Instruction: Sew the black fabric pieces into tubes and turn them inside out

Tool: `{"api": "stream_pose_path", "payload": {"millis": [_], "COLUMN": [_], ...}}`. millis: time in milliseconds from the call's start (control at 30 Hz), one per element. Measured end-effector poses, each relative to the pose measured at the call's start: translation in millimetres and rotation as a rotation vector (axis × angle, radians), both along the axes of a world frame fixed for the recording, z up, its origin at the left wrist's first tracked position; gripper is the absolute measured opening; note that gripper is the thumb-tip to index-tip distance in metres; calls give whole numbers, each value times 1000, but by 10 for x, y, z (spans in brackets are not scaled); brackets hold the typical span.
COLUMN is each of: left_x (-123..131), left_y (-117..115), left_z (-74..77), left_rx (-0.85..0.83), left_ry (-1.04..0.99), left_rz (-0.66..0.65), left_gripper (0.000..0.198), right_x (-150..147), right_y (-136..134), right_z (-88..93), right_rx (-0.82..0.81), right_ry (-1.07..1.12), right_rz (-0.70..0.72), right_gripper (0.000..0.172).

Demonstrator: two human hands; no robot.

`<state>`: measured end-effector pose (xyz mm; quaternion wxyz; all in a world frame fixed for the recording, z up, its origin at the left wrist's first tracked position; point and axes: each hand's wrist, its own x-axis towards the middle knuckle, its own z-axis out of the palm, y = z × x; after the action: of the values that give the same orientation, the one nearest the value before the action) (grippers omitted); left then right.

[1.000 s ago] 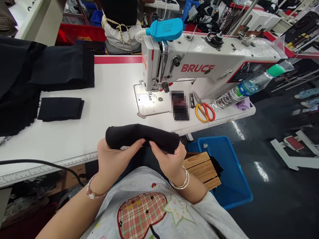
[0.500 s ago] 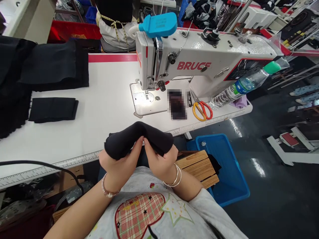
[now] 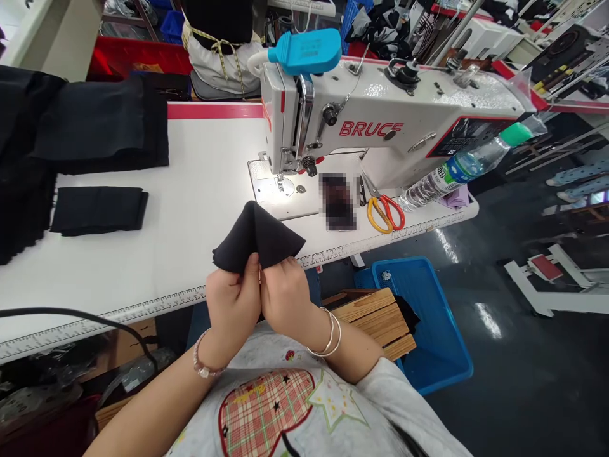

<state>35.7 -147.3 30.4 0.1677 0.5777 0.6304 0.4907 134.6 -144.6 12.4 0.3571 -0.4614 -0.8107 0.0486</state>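
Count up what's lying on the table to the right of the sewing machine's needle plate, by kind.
Scissors with yellow and red handles: 1
Small dark snips: 1
Plastic water bottle: 1
Lilac cloth: 1
Blurred-out flat object: 1
Total: 5

1. One cam only, worn on the person's head, looks from above the chest.
2. It faces fwd and down, over the left hand [image 3: 231,306] and right hand [image 3: 285,299].
3. Hands are v. near; the table [image 3: 143,270] and sewing machine [image 3: 380,108] are further ahead.
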Motion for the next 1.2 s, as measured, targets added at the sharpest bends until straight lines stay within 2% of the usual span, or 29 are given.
{"api": "stream_pose_path", "payload": {"millis": [100, 233, 333, 467, 600, 700, 833, 933, 1033, 1200], "left_x": [-33, -50, -34, -6, -23, -50, -86, -118, -133, -128], "left_y": [12, 7, -8, -58, -140, -165, -136, -117, -116, -111], "left_z": [17, -5, -15, 30, 61, -23, -154, -133, -50, 11], "left_rx": [-71, -84, -80, -69, -20, 5, 231, 343, 348, 343], "left_ry": [-64, -108, -118, -99, 92, 321, 546, 566, 542, 510], "left_rz": [22, 8, -1, -121, -245, -201, -72, -64, -107, -52], "left_gripper": [45, 45, 40, 19, 11, 23, 33, 39, 42, 40], "right_x": [-25, -50, -52, -43, -14, 35, 100, 104, 77, 38], "right_y": [4, -44, -64, -32, 14, 36, 58, 76, 87, 72], "right_z": [-88, -207, -222, -161, -125, -132, -113, -42, 49, 109], "right_rx": [-12, 43, 89, 70, 41, 6, -23, 24, 62, 79], "right_ry": [-37, 72, 128, 189, 235, 264, 331, 439, 504, 442], "right_rz": [48, -13, -42, -59, -70, -79, -87, -106, -106, -55], "right_gripper": [34, 32, 28, 26, 25, 25, 20, 15, 15, 22]}}
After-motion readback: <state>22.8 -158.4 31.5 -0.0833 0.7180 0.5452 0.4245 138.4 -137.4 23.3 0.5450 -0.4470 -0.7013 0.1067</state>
